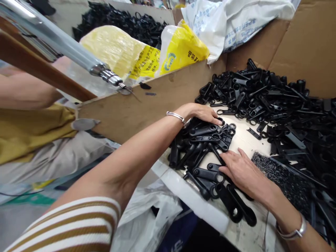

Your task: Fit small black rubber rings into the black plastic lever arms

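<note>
My left hand [206, 113] reaches over the far side of a heap of black plastic arms with ringed ends [206, 131]. Its fingers are bent down and closed around the end of one black plastic arm [221, 121], partly hidden beneath them. On the near right side of the heap is my right hand [240, 169], palm down, its fingers apart and one lifted. Its fingertips touch or lie just beside a slim black arm [216, 154]; I see nothing gripped. Longer black arms [228, 201] lie towards the table's near edge.
A large pile of black parts [252, 94] fills the back right, against cardboard [309, 49]. A clear tray of small dark pieces [283, 178] sits right of my right hand. A powered screwdriver [102, 71] hangs at upper left. Another person's arm [26, 87] is beyond the wooden board [157, 101].
</note>
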A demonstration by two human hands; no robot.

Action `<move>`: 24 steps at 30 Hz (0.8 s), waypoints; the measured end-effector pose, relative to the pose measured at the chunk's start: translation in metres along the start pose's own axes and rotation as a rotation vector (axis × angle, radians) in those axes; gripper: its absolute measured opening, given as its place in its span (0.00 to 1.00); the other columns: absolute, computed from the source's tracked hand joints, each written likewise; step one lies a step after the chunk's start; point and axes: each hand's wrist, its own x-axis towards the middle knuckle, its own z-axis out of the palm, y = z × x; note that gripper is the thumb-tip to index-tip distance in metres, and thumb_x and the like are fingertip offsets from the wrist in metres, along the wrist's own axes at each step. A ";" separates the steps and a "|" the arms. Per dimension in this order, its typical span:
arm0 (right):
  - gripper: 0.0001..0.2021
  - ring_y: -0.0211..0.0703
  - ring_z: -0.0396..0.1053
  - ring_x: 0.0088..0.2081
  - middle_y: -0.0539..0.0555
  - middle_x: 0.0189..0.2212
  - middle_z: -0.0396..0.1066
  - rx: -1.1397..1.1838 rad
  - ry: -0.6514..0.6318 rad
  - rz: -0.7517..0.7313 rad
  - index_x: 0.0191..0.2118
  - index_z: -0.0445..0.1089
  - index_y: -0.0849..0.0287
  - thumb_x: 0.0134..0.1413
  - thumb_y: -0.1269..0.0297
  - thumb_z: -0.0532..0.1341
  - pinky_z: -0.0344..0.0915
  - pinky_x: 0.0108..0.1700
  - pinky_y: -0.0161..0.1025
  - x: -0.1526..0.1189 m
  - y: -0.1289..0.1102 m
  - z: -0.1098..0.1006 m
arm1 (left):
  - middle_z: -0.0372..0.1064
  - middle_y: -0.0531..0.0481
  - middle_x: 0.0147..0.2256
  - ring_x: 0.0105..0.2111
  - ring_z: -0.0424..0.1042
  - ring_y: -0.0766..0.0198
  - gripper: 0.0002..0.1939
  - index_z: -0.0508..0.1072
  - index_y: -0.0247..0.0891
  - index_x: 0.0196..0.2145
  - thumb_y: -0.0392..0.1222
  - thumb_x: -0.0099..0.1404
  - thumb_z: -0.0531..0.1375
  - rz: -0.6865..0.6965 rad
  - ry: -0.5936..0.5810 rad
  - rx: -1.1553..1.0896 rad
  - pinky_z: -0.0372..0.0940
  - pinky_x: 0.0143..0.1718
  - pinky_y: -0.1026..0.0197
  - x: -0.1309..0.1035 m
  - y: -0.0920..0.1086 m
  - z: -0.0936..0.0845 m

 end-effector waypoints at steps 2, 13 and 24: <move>0.10 0.49 0.69 0.52 0.59 0.45 0.73 -0.004 0.011 -0.014 0.48 0.64 0.59 0.66 0.62 0.53 0.56 0.62 0.61 -0.005 -0.005 0.001 | 0.69 0.44 0.56 0.53 0.68 0.53 0.30 0.72 0.40 0.55 0.60 0.61 0.55 0.021 -0.006 -0.003 0.58 0.55 0.59 -0.003 0.007 0.003; 0.07 0.47 0.73 0.43 0.56 0.40 0.74 -0.031 0.059 -0.066 0.45 0.66 0.57 0.66 0.63 0.54 0.64 0.55 0.52 -0.024 0.001 0.003 | 0.73 0.48 0.52 0.49 0.70 0.57 0.25 0.75 0.42 0.51 0.56 0.65 0.52 0.206 -0.110 0.007 0.59 0.50 0.62 -0.010 0.032 0.015; 0.12 0.46 0.74 0.43 0.56 0.45 0.75 -0.075 0.210 0.042 0.49 0.71 0.54 0.65 0.64 0.53 0.71 0.44 0.43 -0.037 0.047 -0.038 | 0.67 0.51 0.58 0.56 0.65 0.56 0.28 0.69 0.47 0.57 0.61 0.66 0.51 0.186 0.023 -0.075 0.53 0.58 0.59 -0.027 0.037 0.020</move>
